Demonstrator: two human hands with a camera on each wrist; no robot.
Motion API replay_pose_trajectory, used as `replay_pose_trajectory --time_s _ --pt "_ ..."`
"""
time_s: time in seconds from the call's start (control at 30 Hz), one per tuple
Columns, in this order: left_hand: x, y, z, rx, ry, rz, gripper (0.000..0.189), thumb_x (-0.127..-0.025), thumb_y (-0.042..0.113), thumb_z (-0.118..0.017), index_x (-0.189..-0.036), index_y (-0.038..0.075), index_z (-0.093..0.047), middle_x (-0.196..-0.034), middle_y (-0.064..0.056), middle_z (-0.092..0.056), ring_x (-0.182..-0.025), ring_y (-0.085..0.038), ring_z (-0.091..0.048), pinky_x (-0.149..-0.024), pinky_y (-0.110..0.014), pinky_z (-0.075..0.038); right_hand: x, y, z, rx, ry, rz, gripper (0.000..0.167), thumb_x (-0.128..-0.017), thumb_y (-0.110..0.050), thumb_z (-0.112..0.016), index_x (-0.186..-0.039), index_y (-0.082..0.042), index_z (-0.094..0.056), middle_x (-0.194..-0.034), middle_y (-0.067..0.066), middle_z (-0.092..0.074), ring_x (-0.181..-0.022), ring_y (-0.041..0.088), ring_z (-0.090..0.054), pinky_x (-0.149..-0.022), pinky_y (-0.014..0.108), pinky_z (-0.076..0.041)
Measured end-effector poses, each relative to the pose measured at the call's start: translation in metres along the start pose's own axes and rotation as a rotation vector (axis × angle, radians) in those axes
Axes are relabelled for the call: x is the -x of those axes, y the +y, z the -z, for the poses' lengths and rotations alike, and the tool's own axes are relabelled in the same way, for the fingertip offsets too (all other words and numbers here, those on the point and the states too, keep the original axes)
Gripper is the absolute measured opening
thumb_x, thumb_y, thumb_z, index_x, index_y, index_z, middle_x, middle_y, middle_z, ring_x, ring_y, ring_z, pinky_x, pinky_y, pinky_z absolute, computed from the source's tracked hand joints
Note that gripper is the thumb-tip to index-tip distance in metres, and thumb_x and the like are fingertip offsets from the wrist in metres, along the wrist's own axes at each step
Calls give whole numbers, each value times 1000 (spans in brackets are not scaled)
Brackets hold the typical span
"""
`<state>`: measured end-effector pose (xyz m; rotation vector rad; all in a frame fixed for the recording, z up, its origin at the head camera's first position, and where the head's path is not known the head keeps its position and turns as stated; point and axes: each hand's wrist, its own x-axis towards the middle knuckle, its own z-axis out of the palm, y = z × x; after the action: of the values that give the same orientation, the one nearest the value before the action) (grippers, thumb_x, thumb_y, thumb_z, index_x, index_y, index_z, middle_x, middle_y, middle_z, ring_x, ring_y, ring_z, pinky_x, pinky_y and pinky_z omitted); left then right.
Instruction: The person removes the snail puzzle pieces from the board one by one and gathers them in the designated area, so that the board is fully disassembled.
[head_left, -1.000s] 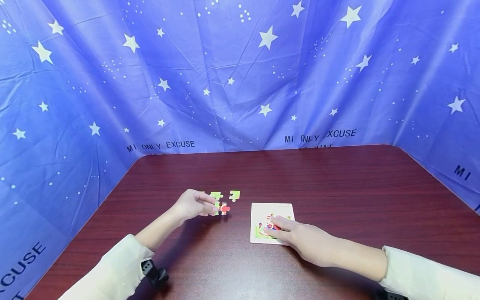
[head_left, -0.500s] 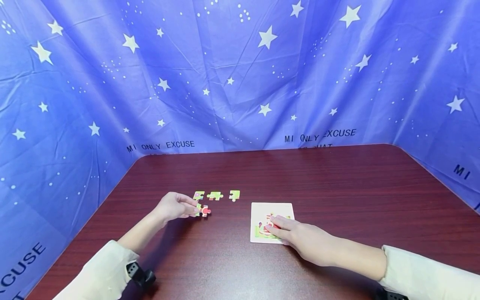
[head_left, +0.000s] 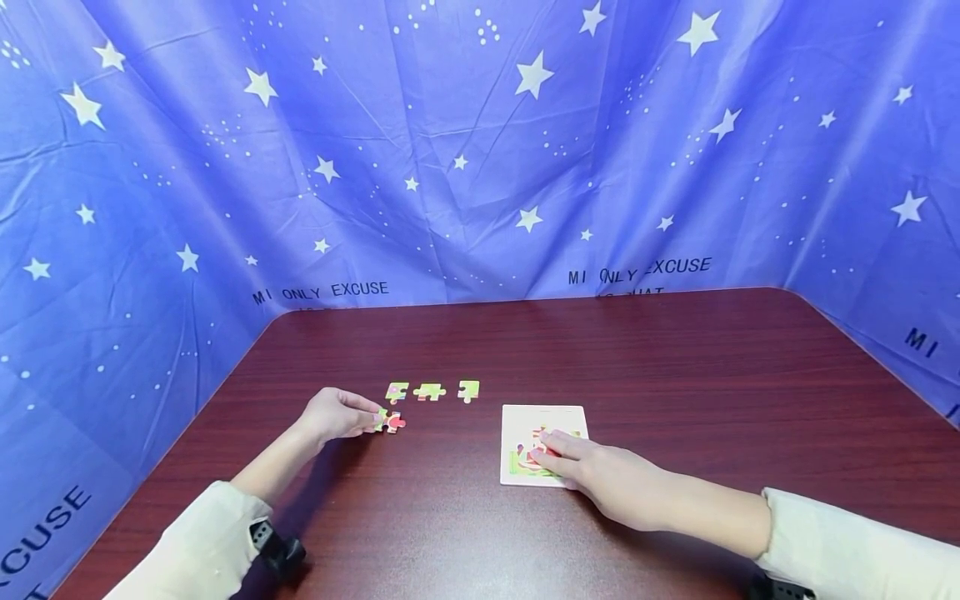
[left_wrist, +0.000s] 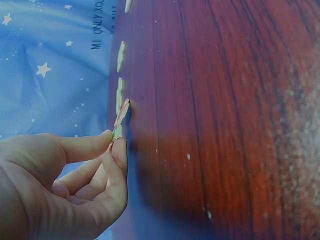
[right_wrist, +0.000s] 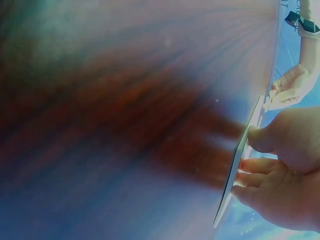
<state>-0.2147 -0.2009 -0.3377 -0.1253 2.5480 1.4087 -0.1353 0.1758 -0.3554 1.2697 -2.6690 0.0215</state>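
My left grip (head_left: pixel 337 412) pinches a flat green-and-red jigsaw piece (head_left: pixel 391 422) between thumb and curled fingers, forearm angled forward and inward. The piece's red knob points toward my right grip (head_left: pixel 606 477), whose extended fingers rest on a white square puzzle board (head_left: pixel 519 421). Three mostly green jigsaw pieces (head_left: pixel 431 392) lie just beyond, on the dark red wood-grain bench (head_left: pixel 645 358).

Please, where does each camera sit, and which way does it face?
Head: on the head, facing forward and down at table, board and curtain; shows both sleeves, left hand and right hand.
Left wrist: worn there, facing left hand pinching a puzzle piece; only that hand shows.
Right wrist: worn there, facing right hand on the board; left hand shows too.
Head and right wrist share the board.
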Motion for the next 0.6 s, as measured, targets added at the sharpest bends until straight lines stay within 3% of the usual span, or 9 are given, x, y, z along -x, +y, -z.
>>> replay_pose_trajectory --time_s 0.3,0.6 --pt "-6 -4 -2 -26 59 7 25 -77 5 -75 -98 -9 -71 -67 1 -71 -60 -3 -61 -61 -20 -56 0 -1 1 -15 -9 -14 54 -87 -7 -65 -139 -14 -52 -140 10 -53 -123 24 -58 -82 32 -58" --pt "-7 -1 -6 -92 148 21 15 -77 7 -76 -87 -4 -73 -65 -2 -72 -59 -3 -64 -63 -24 -59 0 -1 2 -24 -9 -12 54 -87 -8 -66 -139 -15 -52 -140 9 -53 -122 24 -59 -81 32 -58"
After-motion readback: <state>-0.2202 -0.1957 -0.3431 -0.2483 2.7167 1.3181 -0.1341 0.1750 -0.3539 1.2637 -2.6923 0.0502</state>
